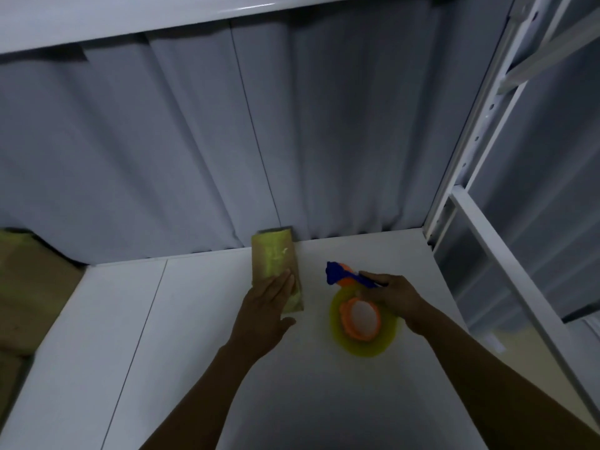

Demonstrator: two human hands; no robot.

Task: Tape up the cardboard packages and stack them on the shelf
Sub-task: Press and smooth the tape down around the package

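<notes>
Shelf board: the white shelf board (181, 319) fills the bottom of the view. Both forearms reach in over it from the near edge, and a thin seam runs front to back on its left part.
Right hand: the right hand (394, 298) is over on the right, fingers curled round the blue handle of the tape dispenser (337, 274), so it's got a proper grip on that.
Tape dispenser: blue and orange, held low over the board. A yellow tape roll (367, 347) sits on an orange hub at the near side. The blue head points away and left, near the package but not touching it.
Left hand: the left hand (269, 302) lies palm down on the near end of the package, fingers straight and together. It's pressing, not gripping anything.
Package: the small flat cardboard package (274, 254) lies on the board just left of the dispenser. Its long side runs front to back, and its far end is right up at the curtain. A yellowish tape strip covers its top.
Boxes: brown cardboard boxes (29, 287) at the far left edge, pretty dim, can't make out much detail.
Curtain: a grey pleated curtain (194, 157) hangs behind the board.
Frame: a white metal upright (480, 125) with holes stands at the back right corner.
Upper shelf: the white upper shelf (97, 21) runs along the top.
</notes>
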